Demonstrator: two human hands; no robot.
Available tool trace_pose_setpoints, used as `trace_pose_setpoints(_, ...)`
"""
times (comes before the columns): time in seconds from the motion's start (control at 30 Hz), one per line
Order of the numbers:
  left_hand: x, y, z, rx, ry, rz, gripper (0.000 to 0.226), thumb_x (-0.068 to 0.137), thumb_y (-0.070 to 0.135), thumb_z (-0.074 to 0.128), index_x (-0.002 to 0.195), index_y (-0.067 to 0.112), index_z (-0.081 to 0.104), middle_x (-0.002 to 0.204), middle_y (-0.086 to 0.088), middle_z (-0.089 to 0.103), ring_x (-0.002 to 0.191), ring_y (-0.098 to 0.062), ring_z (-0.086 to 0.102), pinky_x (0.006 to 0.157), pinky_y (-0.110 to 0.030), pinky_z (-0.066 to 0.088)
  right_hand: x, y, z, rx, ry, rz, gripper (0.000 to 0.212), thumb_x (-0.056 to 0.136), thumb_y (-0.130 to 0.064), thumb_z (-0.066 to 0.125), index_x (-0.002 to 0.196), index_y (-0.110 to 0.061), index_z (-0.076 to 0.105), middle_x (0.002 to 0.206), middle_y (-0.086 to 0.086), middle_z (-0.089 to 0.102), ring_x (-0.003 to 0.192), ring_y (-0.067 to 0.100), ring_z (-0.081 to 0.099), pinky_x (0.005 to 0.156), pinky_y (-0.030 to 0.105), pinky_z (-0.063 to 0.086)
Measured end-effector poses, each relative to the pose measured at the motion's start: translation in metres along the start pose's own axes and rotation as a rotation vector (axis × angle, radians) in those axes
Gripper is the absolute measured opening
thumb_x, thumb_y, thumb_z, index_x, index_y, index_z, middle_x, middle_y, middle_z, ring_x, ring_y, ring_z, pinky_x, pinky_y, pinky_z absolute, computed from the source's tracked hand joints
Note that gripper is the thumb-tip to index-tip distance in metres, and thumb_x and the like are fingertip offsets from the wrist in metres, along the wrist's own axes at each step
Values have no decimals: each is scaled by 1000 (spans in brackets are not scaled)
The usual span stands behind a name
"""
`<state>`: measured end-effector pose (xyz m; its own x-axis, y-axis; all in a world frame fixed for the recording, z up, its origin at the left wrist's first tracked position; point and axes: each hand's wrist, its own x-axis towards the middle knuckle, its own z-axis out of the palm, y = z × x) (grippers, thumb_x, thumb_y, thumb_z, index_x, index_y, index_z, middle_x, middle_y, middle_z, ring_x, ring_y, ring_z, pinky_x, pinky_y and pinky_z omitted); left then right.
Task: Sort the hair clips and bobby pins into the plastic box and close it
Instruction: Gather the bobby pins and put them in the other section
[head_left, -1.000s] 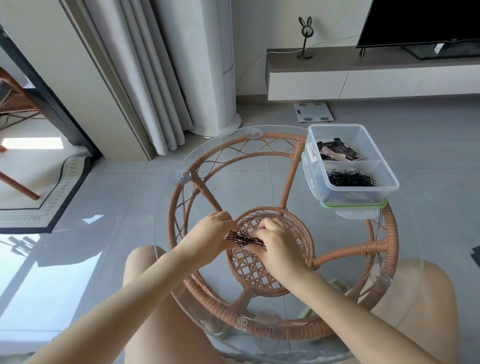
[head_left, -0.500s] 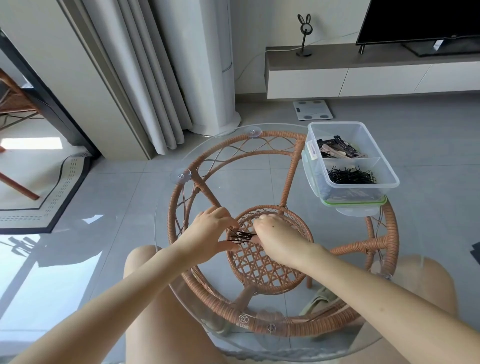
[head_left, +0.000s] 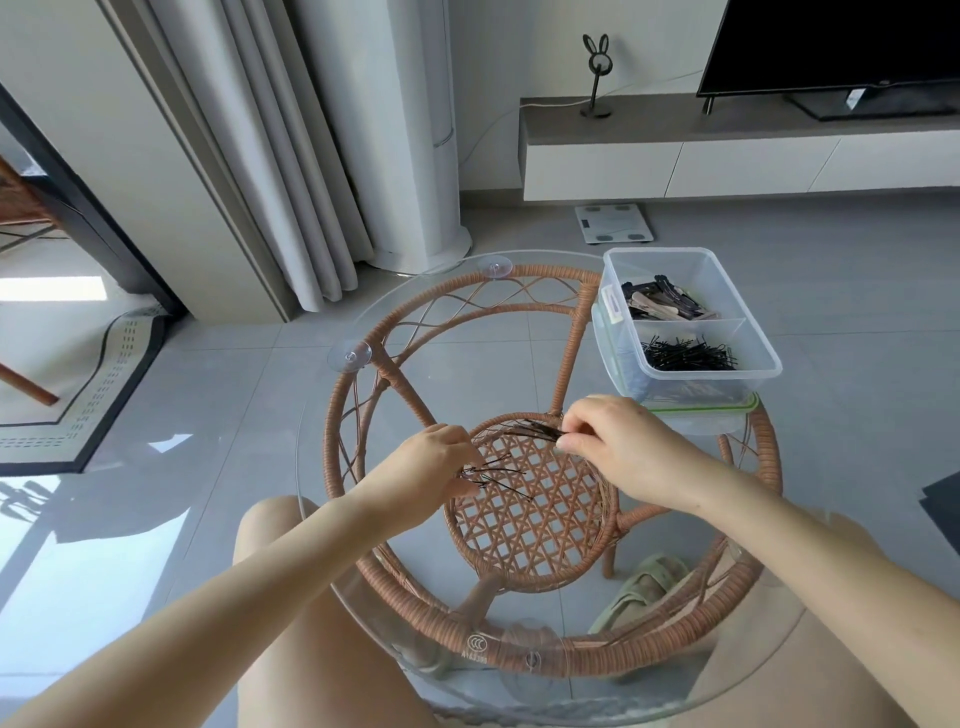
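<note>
Head view. Right hand (head_left: 618, 441): grip pinched on a pin bundle (head_left: 540, 430), above the centre of the glass table (head_left: 519, 353). Left hand (head_left: 434, 462), at its 8 o'clock: grip pinching loose bobby pins (head_left: 496, 473), splayed toward 3 o'clock. Plastic box (head_left: 770, 364), open, at the table's 1 o'clock, seated on its lid (head_left: 696, 411): hair clips (head_left: 660, 306) in the 12 o'clock compartment, stored bobby pins (head_left: 685, 356) in the 6 o'clock one. Handling, judged: pins light, springy, slick, apt to tangle and scatter; take them by the bunched ends, not singly.
</note>
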<state>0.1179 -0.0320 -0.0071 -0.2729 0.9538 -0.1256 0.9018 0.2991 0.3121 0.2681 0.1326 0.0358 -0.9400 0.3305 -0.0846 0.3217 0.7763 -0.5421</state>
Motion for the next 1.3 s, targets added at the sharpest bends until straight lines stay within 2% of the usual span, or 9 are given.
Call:
trace_pose_setpoints(0.27,16,10,1,1,-5,101,30,88,28,57,113,10,61,110,-5,58,103,-19,53,93,-27,45,-6,4,-23,19,115,-1,26,90,-25,54,66,-27,45,67,-15,45,61,-2,41,54,12,29)
trace_pose_setpoints(0.4,25,24,6,190,-97,171,21,97,15,41,111,6,55,111,-7,53,102,-18,48,90,-26,45,-6,8,-23,27,116,13,19,90,-24,54,72,-19,50,67,-13,46,61,-1,41,55,14,28)
trace_pose_setpoints(0.53,22,40,7,385,-167,144,24,93,-3,34,112,-1,48,104,-13,52,82,-19,39,76,-29,43,-8,10,-27,38,132,23,21,90,-23,54,70,-18,50,66,-12,45,61,1,41,55,14,28)
trace_pose_setpoints(0.67,23,46,8,448,-197,146,27,94,-4,33,118,-3,45,107,-16,54,84,-23,46,78,-32,46,-9,17,-44,25,166,34,26,89,-21,56,64,-22,47,66,-10,47,63,5,44,57,19,32)
trace_pose_setpoints(0.8,25,49,6,391,-197,99,28,94,-2,34,117,-2,50,109,-13,56,81,-16,40,76,-24,42,-1,46,-82,-116,289,86,16,88,-18,56,73,-11,55,77,3,52,75,24,49,66,31,31)
trace_pose_setpoints(0.9,28,51,1,280,-209,11,24,94,-1,35,111,2,51,102,-10,57,77,-13,43,70,-20,39,8,72,-108,-301,205,166,16,90,-18,54,79,-7,57,86,8,54,85,29,52,73,34,35)
trace_pose_setpoints(1.07,38,51,-29,87,-132,-108,13,96,16,40,96,8,50,94,-9,60,75,-17,54,66,-29,47,21,97,-113,-360,-1,214,16,85,-20,61,76,-7,63,85,6,64,84,25,58,72,33,43)
trace_pose_setpoints(1.13,43,56,-50,-5,-70,-117,15,95,17,42,98,7,52,91,-8,60,75,-19,54,63,-31,47,24,97,-111,-319,6,179,15,81,-21,65,77,-7,68,83,3,67,82,22,60,74,34,46)
trace_pose_setpoints(1.3,75,82,-100,-136,89,-76,9,91,15,47,90,8,54,73,2,53,62,-12,46,54,-21,38,24,98,-110,-302,67,126,19,80,-34,65,78,-17,73,80,-2,68,79,19,58,75,39,48)
